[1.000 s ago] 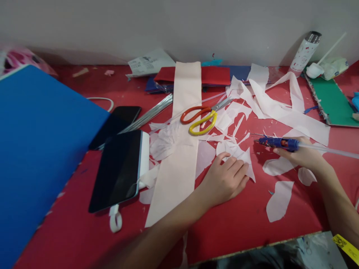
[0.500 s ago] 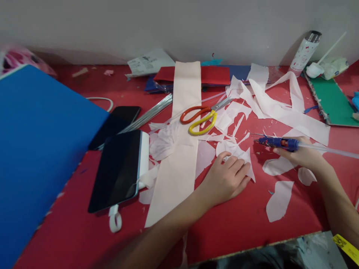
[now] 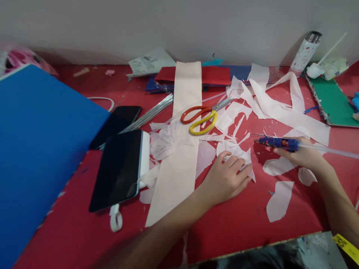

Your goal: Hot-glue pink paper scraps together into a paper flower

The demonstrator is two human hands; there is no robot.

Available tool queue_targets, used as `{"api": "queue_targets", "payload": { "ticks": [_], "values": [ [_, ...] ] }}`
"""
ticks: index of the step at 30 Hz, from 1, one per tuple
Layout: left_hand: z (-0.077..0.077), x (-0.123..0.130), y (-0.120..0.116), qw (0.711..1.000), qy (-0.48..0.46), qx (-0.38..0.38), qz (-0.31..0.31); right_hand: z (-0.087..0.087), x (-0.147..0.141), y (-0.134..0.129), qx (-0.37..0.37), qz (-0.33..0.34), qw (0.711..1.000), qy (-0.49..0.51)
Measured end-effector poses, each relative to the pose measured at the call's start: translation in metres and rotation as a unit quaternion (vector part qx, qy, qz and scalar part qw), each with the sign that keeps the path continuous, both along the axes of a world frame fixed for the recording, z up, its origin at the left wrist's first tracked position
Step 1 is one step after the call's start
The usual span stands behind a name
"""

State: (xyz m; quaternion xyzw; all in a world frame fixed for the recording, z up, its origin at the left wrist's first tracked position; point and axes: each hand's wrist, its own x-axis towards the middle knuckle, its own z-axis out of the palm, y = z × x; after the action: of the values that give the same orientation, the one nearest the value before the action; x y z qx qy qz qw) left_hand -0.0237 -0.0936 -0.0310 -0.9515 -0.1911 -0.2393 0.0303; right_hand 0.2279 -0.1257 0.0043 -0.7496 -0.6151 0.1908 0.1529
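Note:
My left hand (image 3: 225, 180) lies flat on a small pale pink cut piece (image 3: 238, 152) on the red table (image 3: 230, 228), fingers pressing its lower edge. My right hand (image 3: 303, 156) grips a blue glue gun (image 3: 276, 142), its nozzle pointing left, a short way right of that piece. A clear glue stick (image 3: 331, 150) sticks out of the gun's back. A long pale pink strip (image 3: 183, 131) runs down the table left of my left hand.
Orange and yellow scissors (image 3: 201, 116) lie beyond my left hand among pink scraps (image 3: 280, 200). A tablet (image 3: 119, 170) and a phone (image 3: 117, 123) sit at left beside a blue board (image 3: 36, 149). A green board (image 3: 332, 101) and a bottle (image 3: 305, 52) stand at right.
My left hand's fingers have crept slightly right over the pink piece. The right hand and glue gun stay put.

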Motion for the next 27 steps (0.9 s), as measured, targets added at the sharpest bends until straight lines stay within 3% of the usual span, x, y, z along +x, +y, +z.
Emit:
{"api": "queue_targets", "payload": {
  "ticks": [27],
  "values": [
    [0.0037,-0.0078,0.0045,0.995,-0.077,-0.03,0.046,0.0026,-0.0007,0.0002,-0.025,-0.014,1.0,0.001]
  ]
}}
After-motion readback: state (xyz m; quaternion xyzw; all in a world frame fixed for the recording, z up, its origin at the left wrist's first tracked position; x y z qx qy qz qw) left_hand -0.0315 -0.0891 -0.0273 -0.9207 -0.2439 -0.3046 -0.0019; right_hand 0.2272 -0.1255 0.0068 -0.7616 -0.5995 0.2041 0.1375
